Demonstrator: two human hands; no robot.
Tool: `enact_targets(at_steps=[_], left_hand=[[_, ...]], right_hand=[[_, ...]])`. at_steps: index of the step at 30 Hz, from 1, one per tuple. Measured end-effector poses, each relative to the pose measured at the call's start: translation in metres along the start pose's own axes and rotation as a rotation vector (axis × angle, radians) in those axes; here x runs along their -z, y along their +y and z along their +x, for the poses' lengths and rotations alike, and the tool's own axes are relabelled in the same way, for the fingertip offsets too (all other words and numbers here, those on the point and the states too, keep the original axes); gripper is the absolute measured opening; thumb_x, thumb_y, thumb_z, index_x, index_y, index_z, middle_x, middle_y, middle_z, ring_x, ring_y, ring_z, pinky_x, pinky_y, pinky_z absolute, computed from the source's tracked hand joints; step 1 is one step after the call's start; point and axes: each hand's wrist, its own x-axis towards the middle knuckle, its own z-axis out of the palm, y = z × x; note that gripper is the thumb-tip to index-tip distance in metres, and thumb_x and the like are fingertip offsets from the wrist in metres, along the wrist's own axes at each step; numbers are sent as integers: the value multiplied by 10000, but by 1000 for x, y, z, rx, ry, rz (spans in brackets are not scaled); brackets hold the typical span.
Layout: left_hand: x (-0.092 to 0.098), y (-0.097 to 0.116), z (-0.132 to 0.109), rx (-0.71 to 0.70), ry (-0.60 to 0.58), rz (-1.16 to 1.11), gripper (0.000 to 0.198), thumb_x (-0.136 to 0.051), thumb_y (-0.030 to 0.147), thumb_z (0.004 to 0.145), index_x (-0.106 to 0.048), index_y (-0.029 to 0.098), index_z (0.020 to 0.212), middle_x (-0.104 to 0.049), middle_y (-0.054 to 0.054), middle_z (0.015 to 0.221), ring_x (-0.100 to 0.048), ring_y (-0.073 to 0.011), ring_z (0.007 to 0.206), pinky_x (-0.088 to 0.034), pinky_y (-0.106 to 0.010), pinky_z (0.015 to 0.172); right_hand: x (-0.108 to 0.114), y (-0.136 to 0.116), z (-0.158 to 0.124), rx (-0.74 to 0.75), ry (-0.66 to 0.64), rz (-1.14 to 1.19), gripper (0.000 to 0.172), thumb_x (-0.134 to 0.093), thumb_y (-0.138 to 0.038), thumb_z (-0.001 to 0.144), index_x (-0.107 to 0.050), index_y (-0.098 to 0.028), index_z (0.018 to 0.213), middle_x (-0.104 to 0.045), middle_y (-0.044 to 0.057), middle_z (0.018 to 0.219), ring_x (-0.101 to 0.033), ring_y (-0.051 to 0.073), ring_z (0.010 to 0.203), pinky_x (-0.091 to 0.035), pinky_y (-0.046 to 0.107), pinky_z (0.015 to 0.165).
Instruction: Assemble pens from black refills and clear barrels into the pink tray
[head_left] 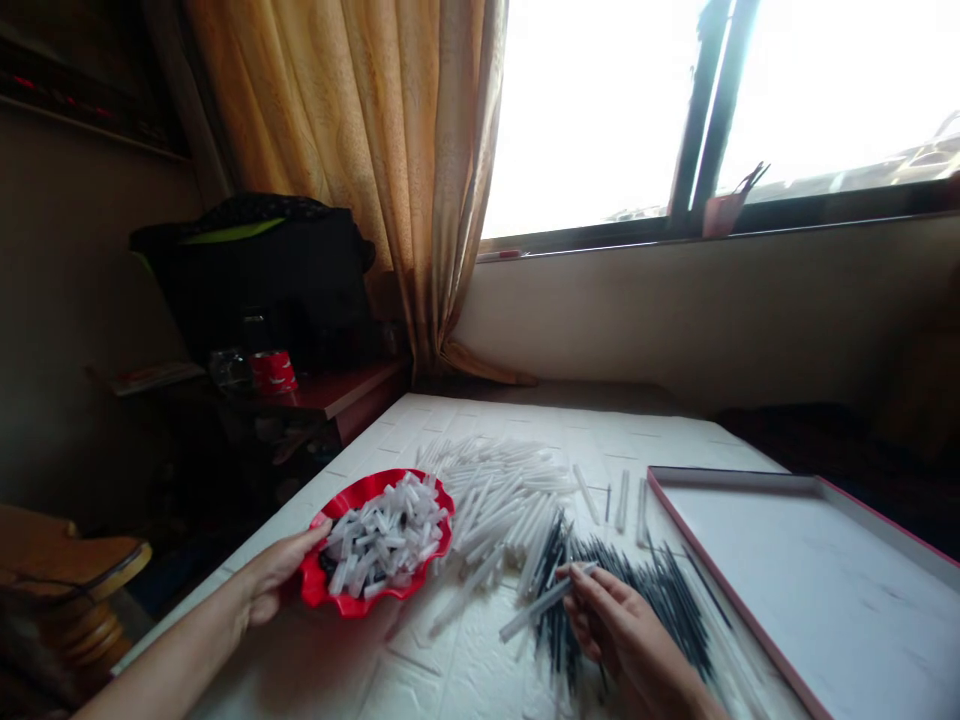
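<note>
Red plate [352,604] of tubes [382,535] clamped in my left hand [274,575]; right hand [622,630] pinching one white tube [544,603]

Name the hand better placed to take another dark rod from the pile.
Right, probably: the right hand sits beside the dark rods, pinching a white tube, though it would need freeing first. The left hand is farther off, holding the red plate by its rim.

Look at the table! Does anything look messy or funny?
Yes, the white plastic tubes lie loose in a sprawling pile on the white table top, and thin dark sticks spread messily beside them. The heaped red plate also looks tilted in the left hand, so tubes could slide off.
</note>
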Motion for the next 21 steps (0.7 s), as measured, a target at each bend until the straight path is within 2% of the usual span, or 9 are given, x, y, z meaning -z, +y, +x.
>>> enact_targets(at_steps=[3,6,10,12,14,18,21], left_hand=[[-5,11,-3,117,-116,-139,365,-525,484,912,-684,237,695,-792,-117,692,-795,-321,801,-626,-419,768],[-9,23,-3,144,-125,-227,329,-492,437,962,-698,233,806,-798,-96,713,-796,-295,775,-626,-396,754],[-21,42,4,104,-92,-256,316,-424,375,1027,-680,199,967,-797,-74,767,-785,-235,693,-625,-319,662],[-30,53,7,62,-74,-239,270,-463,369,1026,-662,187,1038,-791,-64,840,-772,-214,692,-612,-293,622],[-43,63,9,14,-69,-214,253,-526,378,1010,-639,183,1124,-771,-61,955,-755,-205,747,-606,-307,639],[-75,82,12,-61,-112,-144,322,-612,345,983,-596,171,1254,-664,-86,1200,-693,-222,961,-589,-416,804],[-97,93,15,-111,-135,-72,337,-637,316,969,-590,177,1273,-633,-92,1264,-671,-243,1032,-575,-448,852]], right_hand=[[-1,3,2,94,7,-94,484,-827,-584,660,-718,-149,843,-635,4,616,-481,86,433,-337,188,391],[1,7,2,208,6,-251,486,-740,-616,751,-724,-166,936,-676,19,664,-542,123,490,-388,210,436],[6,8,-1,508,-29,-672,346,-597,-530,886,-699,-202,926,-699,30,705,-636,185,601,-485,259,564],[7,5,-4,668,-19,-882,291,-486,-446,957,-667,-221,920,-709,30,719,-661,188,596,-484,262,583],[7,3,-5,768,1,-1032,277,-402,-372,994,-632,-232,931,-713,26,715,-680,191,574,-474,263,575],[11,0,-4,808,85,-1219,290,-325,-333,1023,-584,-242,931,-713,21,673,-722,225,571,-451,276,540],[16,-2,0,765,142,-1284,299,-311,-340,1027,-576,-247,927,-738,34,695,-751,255,619,-444,285,537]])
